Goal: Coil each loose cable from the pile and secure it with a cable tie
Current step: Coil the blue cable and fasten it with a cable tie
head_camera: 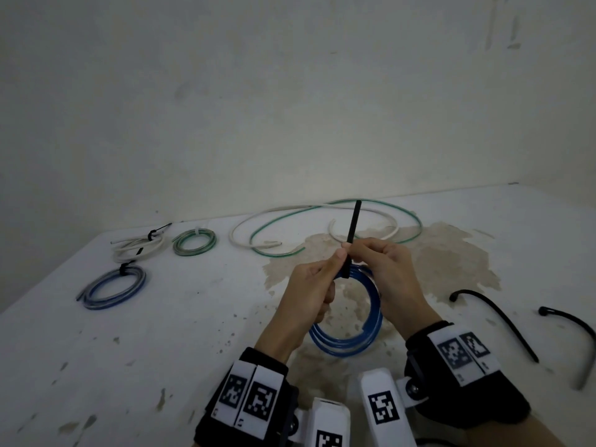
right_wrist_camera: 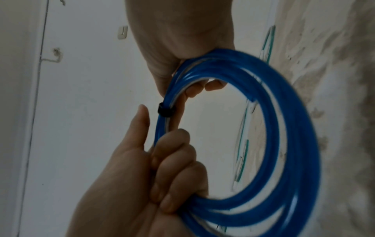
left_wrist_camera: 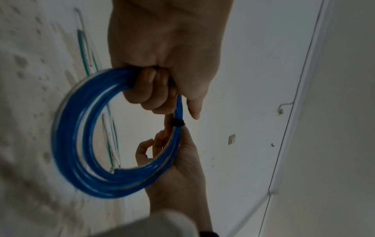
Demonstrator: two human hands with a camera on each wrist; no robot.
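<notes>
Fingers of the left hand (head_camera: pixel 311 287) and right hand (head_camera: pixel 385 274) curl round the blue cable coil (head_camera: pixel 350 337), held above the counter (head_camera: pixel 167 343). Only the head view shows the black cable tie (head_camera: pixel 352 235) tail standing upright; wrist views show its band cinched. Loose cables (head_camera: pixel 325 222) lie beyond; spare ties (head_camera: pixel 496 321) lie right.

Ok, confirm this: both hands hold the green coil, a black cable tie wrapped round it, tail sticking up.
Wrong colour. Both the left hand and the right hand hold a blue coil, as the head view shows. The black cable tie is wrapped round it, tail sticking up.
</notes>
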